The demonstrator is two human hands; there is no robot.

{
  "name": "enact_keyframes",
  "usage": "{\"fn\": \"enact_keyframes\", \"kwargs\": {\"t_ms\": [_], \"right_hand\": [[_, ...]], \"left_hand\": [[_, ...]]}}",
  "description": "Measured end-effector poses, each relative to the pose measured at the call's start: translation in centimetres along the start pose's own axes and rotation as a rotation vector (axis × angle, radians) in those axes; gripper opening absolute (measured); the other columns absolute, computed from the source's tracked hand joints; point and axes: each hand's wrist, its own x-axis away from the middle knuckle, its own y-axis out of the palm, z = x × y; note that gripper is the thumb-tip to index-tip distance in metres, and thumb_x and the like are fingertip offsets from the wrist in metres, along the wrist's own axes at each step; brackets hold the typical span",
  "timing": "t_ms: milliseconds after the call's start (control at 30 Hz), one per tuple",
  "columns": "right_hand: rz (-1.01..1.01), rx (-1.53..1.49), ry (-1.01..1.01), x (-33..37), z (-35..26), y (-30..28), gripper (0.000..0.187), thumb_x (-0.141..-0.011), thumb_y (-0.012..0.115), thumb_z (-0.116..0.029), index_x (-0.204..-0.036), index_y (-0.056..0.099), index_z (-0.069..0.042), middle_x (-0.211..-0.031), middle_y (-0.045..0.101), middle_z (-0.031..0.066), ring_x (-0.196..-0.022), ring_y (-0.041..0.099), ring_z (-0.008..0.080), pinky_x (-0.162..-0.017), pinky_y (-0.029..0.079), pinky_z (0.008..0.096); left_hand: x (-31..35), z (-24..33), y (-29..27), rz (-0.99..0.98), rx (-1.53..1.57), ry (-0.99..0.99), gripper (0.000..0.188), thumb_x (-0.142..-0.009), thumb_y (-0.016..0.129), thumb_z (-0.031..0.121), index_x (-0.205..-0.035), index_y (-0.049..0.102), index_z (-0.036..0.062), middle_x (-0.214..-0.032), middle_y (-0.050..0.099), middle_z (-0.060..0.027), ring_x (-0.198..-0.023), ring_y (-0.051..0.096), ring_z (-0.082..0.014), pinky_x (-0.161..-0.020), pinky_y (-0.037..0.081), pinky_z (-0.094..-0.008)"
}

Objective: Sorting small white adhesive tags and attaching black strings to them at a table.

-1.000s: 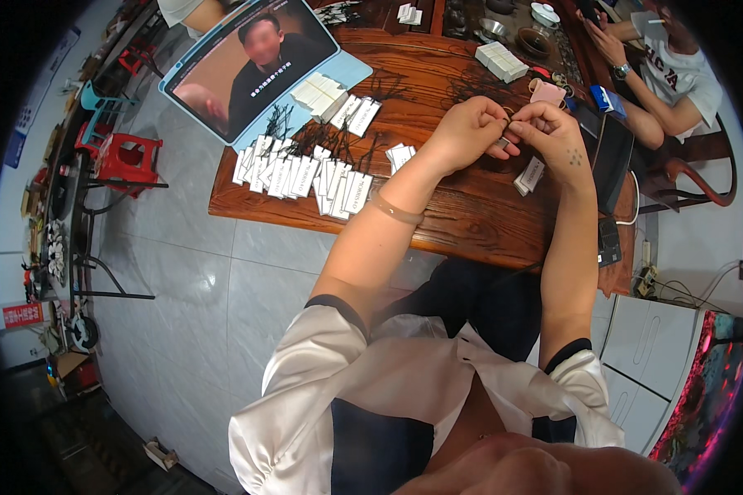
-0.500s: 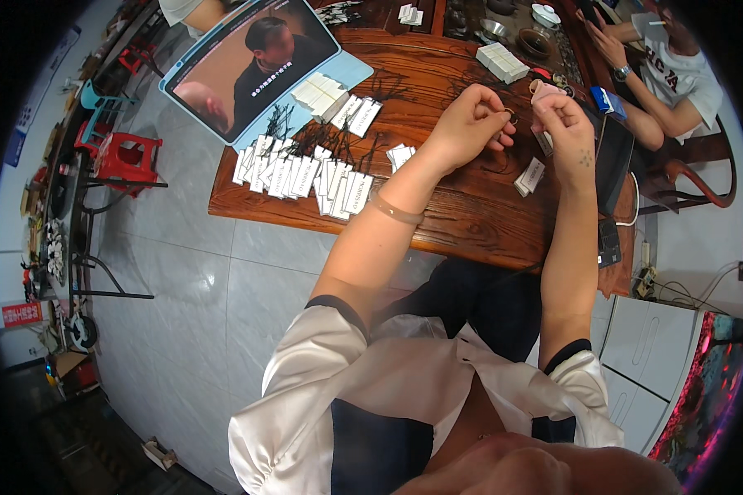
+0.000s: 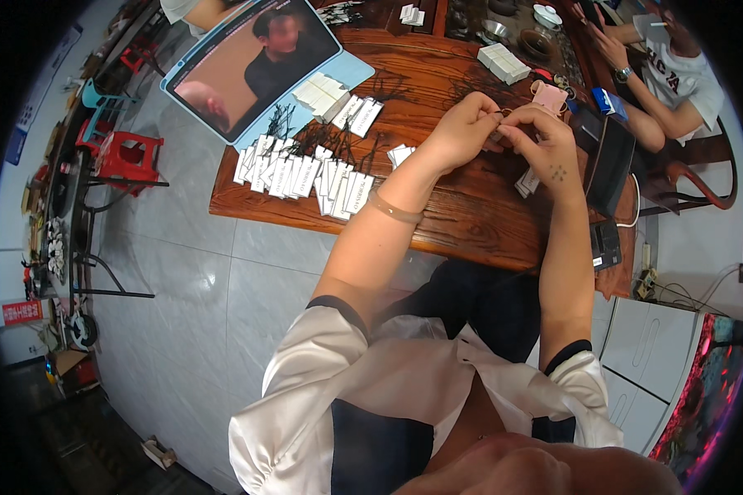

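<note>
A small dark loop of thin cord [image 3: 504,113] is pinched between the fingertips of the left hand [image 3: 462,128] and the right hand [image 3: 545,144], which are brought together just above the wooden table [image 3: 462,206]; both hands are closed in a fine grip on it, though its exact form is too small to tell. A thin bracelet [image 3: 395,209] is worn on the left wrist. To the left of the hands, a spread of white rectangular tags [image 3: 305,175] is laid on the table among loose black cords [image 3: 338,142]. A tablet [image 3: 252,62] showing a video is propped at the table's far left corner. A stack of white tags [image 3: 504,62] is seen farther back, and a pink object [image 3: 549,95] lies just beyond the right hand. Another person [image 3: 677,82] is seated at the right side of the table.
</note>
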Motion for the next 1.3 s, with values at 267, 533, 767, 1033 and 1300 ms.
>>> {"fn": "enact_keyframes", "kwargs": {"t_ms": [267, 533, 767, 1033, 1300], "right_hand": [[0.012, -0.141, 0.189, 0.2, 1.5, -1.4, 0.009, -0.082, 0.067, -0.001, -0.089, 0.063, 0.002, -0.084, 0.063, 0.0037, -0.073, 0.060, 0.0088, -0.066, 0.048, 0.0218], [-0.038, 0.040, -0.026, 0.0, 0.7, -1.3, 0.009, -0.078, 0.071, -0.002, -0.083, 0.065, 0.001, -0.084, 0.063, 0.0032, -0.078, 0.060, 0.0121, -0.070, 0.047, 0.0247], [-0.019, -0.053, 0.103, 0.2, 0.9, -1.8, 0.010, -0.075, 0.072, -0.002, -0.081, 0.064, 0.000, -0.082, 0.062, 0.0022, -0.077, 0.057, 0.0108, -0.069, 0.045, 0.0249], [0.014, 0.238, -0.113, 0.0, 0.2, -1.9, 0.014, -0.071, 0.075, -0.001, -0.078, 0.063, 0.000, -0.080, 0.060, 0.0023, -0.070, 0.055, 0.0106, -0.060, 0.043, 0.0245], [0.157, 0.211, -0.203, -0.3, -0.4, -0.1, 0.017, -0.070, 0.077, -0.001, -0.081, 0.065, 0.000, -0.080, 0.061, 0.0052, -0.071, 0.061, 0.0134, -0.060, 0.051, 0.0226]], "left_hand": [[-0.1, 0.0, 0.1, -0.116, 0.063, -0.010, 0.014, -0.097, 0.047, 0.009, -0.103, 0.047, -0.0037, -0.099, 0.056, -0.0117, -0.086, 0.065, -0.0204, -0.074, 0.059, -0.0307], [0.4, 1.2, 0.4, 0.001, 0.041, -0.040, 0.015, -0.093, 0.053, 0.007, -0.104, 0.050, -0.0032, -0.084, 0.062, -0.0101, -0.068, 0.066, -0.0176, -0.056, 0.056, -0.0244], [0.6, 1.0, -0.3, -0.054, -0.007, 0.015, 0.015, -0.090, 0.061, 0.009, -0.098, 0.061, -0.0033, -0.077, 0.065, -0.0095, -0.062, 0.065, -0.0143, -0.048, 0.050, -0.0203], [0.6, 1.2, -0.6, -0.110, -0.020, -0.080, 0.016, -0.089, 0.062, 0.009, -0.095, 0.063, -0.0057, -0.083, 0.066, -0.0119, -0.069, 0.067, -0.0167, -0.057, 0.055, -0.0226], [-0.1, 0.0, 0.2, 0.037, 0.199, -0.015, 0.013, -0.089, 0.061, 0.006, -0.095, 0.061, -0.0055, -0.091, 0.064, -0.0122, -0.081, 0.065, -0.0178, -0.072, 0.057, -0.0271]]}}
